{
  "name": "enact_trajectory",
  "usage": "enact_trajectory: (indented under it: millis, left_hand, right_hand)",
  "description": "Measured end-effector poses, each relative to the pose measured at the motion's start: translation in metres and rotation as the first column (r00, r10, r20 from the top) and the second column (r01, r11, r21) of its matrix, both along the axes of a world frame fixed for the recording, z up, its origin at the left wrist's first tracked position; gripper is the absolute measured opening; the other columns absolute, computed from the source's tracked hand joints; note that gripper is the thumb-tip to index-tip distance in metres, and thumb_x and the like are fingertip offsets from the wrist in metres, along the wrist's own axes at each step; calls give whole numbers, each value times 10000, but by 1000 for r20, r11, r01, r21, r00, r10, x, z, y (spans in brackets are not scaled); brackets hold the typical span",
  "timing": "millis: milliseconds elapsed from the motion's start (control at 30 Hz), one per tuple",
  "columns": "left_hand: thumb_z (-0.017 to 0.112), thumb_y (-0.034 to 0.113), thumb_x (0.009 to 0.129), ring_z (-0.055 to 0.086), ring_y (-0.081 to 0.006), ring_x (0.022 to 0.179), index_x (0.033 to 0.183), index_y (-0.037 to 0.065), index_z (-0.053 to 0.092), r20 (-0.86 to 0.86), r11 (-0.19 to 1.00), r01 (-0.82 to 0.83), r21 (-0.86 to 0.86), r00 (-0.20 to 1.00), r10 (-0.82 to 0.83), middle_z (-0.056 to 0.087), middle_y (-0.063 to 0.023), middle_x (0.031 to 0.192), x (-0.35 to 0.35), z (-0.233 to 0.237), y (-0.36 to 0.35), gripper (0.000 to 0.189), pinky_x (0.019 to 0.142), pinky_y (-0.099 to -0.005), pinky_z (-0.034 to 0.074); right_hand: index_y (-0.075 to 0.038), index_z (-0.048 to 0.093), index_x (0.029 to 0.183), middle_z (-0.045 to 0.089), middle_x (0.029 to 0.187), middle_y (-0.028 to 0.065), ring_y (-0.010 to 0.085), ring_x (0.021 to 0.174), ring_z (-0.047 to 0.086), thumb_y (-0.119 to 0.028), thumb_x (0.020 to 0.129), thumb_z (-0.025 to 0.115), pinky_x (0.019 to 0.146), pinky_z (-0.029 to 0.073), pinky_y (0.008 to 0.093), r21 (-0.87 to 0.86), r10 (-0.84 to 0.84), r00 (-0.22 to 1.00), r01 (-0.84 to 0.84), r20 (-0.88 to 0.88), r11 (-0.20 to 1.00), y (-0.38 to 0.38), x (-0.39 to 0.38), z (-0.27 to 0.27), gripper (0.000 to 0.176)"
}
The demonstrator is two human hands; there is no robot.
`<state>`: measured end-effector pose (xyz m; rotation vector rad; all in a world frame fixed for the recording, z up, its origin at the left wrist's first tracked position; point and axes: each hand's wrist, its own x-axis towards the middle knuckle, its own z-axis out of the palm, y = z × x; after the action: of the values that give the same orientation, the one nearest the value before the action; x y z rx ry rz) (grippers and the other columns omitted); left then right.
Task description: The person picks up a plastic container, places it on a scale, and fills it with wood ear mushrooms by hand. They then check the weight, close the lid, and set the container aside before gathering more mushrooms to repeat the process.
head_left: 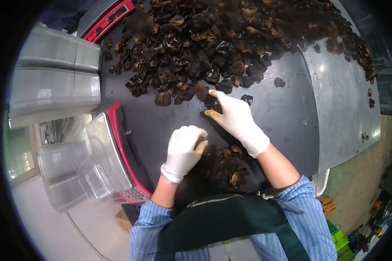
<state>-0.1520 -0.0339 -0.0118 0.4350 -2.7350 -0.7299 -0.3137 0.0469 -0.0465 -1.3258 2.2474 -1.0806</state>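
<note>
Both of my hands wear thin white gloves with brownish stains at the fingertips. My right hand (236, 118) reaches to the near edge of a large heap of dark wood ear mushrooms (196, 32). Its thumb and forefinger curve around a wood ear mushroom (211, 103) lying between them. Closer to my body and to the left, my left hand (185, 148) is loosely closed, fingers curled toward the thumb; whatever may be inside is hidden. Below and between the hands lies a smaller pile of brown mushrooms (231, 167), partly in shadow, by the apron (226, 217).
On the left, a red-edged scale (117, 130) carries clear plastic trays (102, 152). Behind it stand tall stacks of clear plastic containers (54, 91). Another scale with a red lit display (103, 26) is at the back left. A grey metal sheet (344, 100) covers the right side.
</note>
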Motion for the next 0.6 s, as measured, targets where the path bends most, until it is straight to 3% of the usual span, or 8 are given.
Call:
enact_trajectory:
  millis: [167, 200, 267, 333, 400, 467, 533, 600]
  left_hand:
    - [719, -1, 717, 507, -121, 579, 851, 54, 595, 20, 892, -288, 348, 954, 300, 579, -25, 744, 12, 6, -6, 191, 552, -247, 431]
    - [714, -4, 735, 492, -103, 565, 853, 44, 591, 36, 850, -326, 415, 939, 343, 580, -26, 741, 12, 7, -6, 177, 535, -234, 425]
    - [704, 15, 770, 469, -62, 579, 873, 31, 592, 18, 812, -326, 484, 931, 364, 593, -22, 743, 8, 10, -3, 153, 538, -229, 417]
    - [709, 26, 776, 485, -50, 586, 887, 31, 595, 2, 786, -314, 533, 929, 370, 600, -22, 743, -4, 12, 11, 160, 540, -227, 429]
    - [748, 88, 774, 556, -67, 642, 975, 36, 600, 73, 614, -151, 775, 986, 151, 631, -49, 796, -22, 30, 45, 254, 602, -224, 479]
    - [742, 116, 797, 582, -121, 880, 1053, 44, 609, -89, 306, 201, 931, 935, -343, 635, -57, 993, -29, 50, 72, 297, 807, -267, 461]
    - [725, 128, 789, 582, -219, 935, 1039, 55, 616, -287, 628, 537, 564, 840, -460, 622, -101, 1025, -40, 49, 78, 283, 850, -340, 455]
    - [685, 161, 752, 567, -304, 937, 1010, 77, 619, -229, 853, 423, 307, 902, -365, 610, -111, 1009, -58, 41, 41, 279, 861, -395, 442]
  right_hand:
    - [-24, 645, 927, 667, 836, 158, 324, 722, 646, -197, 860, 606, 658, 506, 369, -114, -82, 949, 121, 304, 986, 14, -11, -6, 189]
    - [-28, 646, 909, 652, 733, 101, 219, 597, 597, -188, 864, 601, 598, 474, 325, -143, -98, 923, 162, 372, 976, 24, -15, -5, 173]
    - [-20, 632, 863, 582, 683, 25, 100, 607, 506, -190, 867, 596, 573, 424, 273, 91, -213, 641, 218, 738, 972, 51, -22, 14, 174]
    - [-25, 614, 826, 534, 699, -12, 52, 643, 461, -174, 851, 609, 574, 382, 237, 93, -199, 596, 204, 778, 974, 89, -30, 25, 151]
    - [-23, 576, 752, 553, 725, 33, 116, 723, 502, -185, 826, 624, 625, 396, 254, -47, -72, 571, 192, 818, 980, 130, -36, 41, 184]
    - [-39, 589, 719, 587, 755, 79, 209, 790, 540, -258, 744, 702, 725, 423, 328, -235, 160, 555, 66, 816, 970, 183, -46, 48, 248]
    - [-31, 612, 736, 599, 794, 114, 269, 838, 544, -301, 703, 754, 823, 407, 408, -367, 381, 408, -116, 830, 923, 225, -53, 65, 306]
    - [-25, 612, 735, 624, 836, 135, 286, 858, 563, -326, 672, 786, 856, 407, 453, -284, 315, 490, -139, 813, 949, 256, -56, 74, 353]
